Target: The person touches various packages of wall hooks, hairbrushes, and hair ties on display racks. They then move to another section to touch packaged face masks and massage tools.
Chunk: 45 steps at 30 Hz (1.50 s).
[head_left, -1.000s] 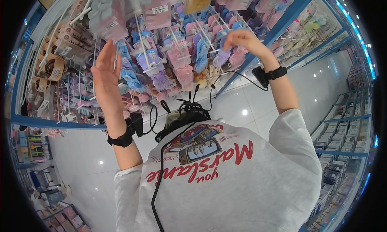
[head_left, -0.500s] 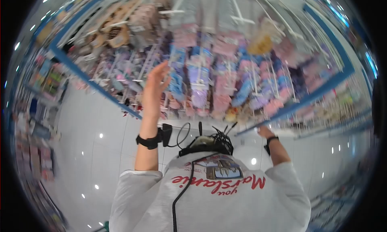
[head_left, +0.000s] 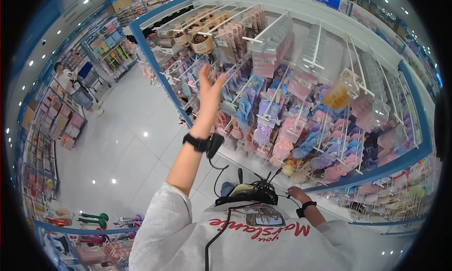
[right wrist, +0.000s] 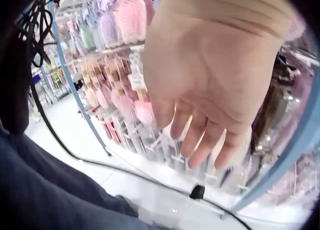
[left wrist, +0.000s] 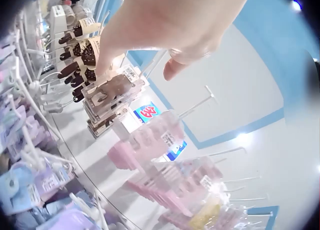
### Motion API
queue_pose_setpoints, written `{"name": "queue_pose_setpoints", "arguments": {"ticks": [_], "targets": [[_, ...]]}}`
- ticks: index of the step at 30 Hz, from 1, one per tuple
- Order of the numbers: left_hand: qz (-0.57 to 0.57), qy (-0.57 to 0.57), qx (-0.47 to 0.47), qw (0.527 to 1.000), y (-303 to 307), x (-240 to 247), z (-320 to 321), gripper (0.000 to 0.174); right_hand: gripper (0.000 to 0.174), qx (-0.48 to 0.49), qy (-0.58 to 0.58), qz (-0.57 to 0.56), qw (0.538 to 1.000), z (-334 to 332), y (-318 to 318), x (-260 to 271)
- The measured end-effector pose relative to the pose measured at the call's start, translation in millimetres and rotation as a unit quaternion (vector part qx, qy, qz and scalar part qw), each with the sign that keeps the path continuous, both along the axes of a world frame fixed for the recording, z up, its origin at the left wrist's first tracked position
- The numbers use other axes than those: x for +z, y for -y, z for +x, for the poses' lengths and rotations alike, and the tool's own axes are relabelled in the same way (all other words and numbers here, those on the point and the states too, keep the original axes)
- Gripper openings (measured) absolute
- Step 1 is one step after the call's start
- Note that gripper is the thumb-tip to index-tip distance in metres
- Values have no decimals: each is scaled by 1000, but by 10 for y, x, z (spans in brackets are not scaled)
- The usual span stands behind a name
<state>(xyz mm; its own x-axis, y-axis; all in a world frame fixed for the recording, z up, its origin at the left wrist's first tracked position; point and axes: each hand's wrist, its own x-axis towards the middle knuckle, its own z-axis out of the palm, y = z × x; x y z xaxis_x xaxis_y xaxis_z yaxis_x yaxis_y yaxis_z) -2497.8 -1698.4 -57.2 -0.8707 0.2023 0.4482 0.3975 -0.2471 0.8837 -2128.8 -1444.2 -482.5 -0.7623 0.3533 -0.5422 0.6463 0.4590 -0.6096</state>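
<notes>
My left hand (head_left: pixel 209 94) is raised in front of the display rack, its fingers spread and holding nothing. In the left wrist view, that hand (left wrist: pixel 172 27) overlaps clear packs (left wrist: pixel 112 92) with brown contents on hooks. Close by hang tan card packs (head_left: pixel 202 43) with dark brown round pieces, and pink clear packs (left wrist: pixel 147 142). My right hand (head_left: pixel 298 194) hangs low at the body's side, near the rack's lower edge. From the right wrist, the hand (right wrist: pixel 207 84) shows its palm, fingers loosely extended and nothing in them.
Blue posts (head_left: pixel 160 75) frame the rack, where white hooks stick out over pink, blue and purple goods (head_left: pixel 282 148). A black cable (right wrist: pixel 125 175) runs past the legs. Behind at left, another person (head_left: pixel 75 87) stands near a cart (head_left: pixel 89 75) on the tiled floor (head_left: pixel 127 144).
The right hand has dropped from the rack's hooks to the body's side. The left hand stays raised and empty, while the view has swung toward the left end of the rack.
</notes>
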Motion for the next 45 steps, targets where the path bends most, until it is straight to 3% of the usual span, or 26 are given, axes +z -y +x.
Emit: {"name": "queue_pose_setpoints", "arguments": {"ticks": [3,6,8,10,14,16,18,20,22,26,28,31,35,36,38,41,44,45], "targets": [[-51,-38,-13,998,-178,151,-337,74,23,153,-60,66,984,-441,131,676],[-86,-109,-27,990,-252,137,-701,79,28,146,-39,69,986,-792,290,1621],[-112,-112,-54,986,-229,131,-856,78,24,101,-88,58,989,-954,607,2535],[-3,-33,-158,987,-208,119,-986,72,25,97,-214,-32,972,-1134,842,2936],[-1,18,-255,967,-174,111,-1296,70,38,55,-362,-233,901,-1717,1611,3882],[-7,8,-295,956,-169,154,-1432,68,47,22,-464,-293,836,-2105,1851,4008],[28,13,-365,931,-213,143,-1579,67,48,-22,-583,-233,778,-2605,2004,4122],[9,6,-377,926,-263,178,-1646,69,56,-86,-618,-224,749,-3062,2002,4320],[21,70,-383,921,-350,255,-1615,71,61,-150,-620,-192,746,-3436,1913,4395],[62,42,-414,907,-487,293,-1590,71,67,-228,-616,-168,735,-4069,1630,4528],[84,66,-434,895,-546,295,-1622,70,66,-330,-561,-216,728,-4287,1506,4608],[74,95,-504,855,-535,297,-1608,76,62,-269,-579,-291,712,-4456,1439,4671],[82,101,-464,876,-605,258,-1617,78,52,-297,-580,-280,705,-4463,1675,4815],[69,113,-447,885,-690,161,-1689,69,52,-283,-584,-279,707,-4456,1703,4818],[60,93,-450,886,-545,234,-1610,75,46,-296,-586,-319,683,-4442,1722,4786],[55,119,-431,893,-389,322,-1474,69,41,-321,-593,-302,674,-4369,1840,4813],[73,129,-462,874,-439,194,-1524,67,39,-299,-608,-320,662,-4280,1957,4844],[75,132,-464,873,-398,181,-1506,67,52,-296,-603,-292,681,-4287,1897,4760]]}}
